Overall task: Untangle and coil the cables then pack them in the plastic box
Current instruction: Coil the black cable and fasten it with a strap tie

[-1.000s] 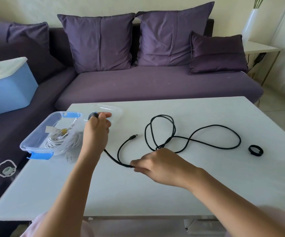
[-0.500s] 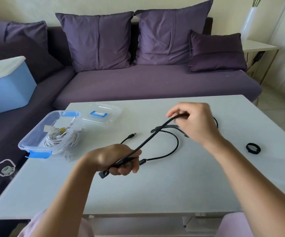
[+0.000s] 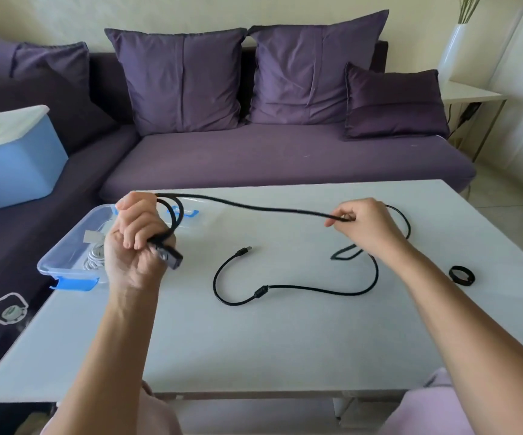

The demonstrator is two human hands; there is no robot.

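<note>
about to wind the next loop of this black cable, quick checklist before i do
1. Left hand grips the first loop of the black cable: ok.
2. Right hand pinches the cable, ready to feed: ok.
3. Slack behind the right hand free of tangles: cannot tell, a fold lies by the wrist.
4. Free plug lies loose on the table: ok.
5. Plastic box open, white cable already inside: ok.
</note>
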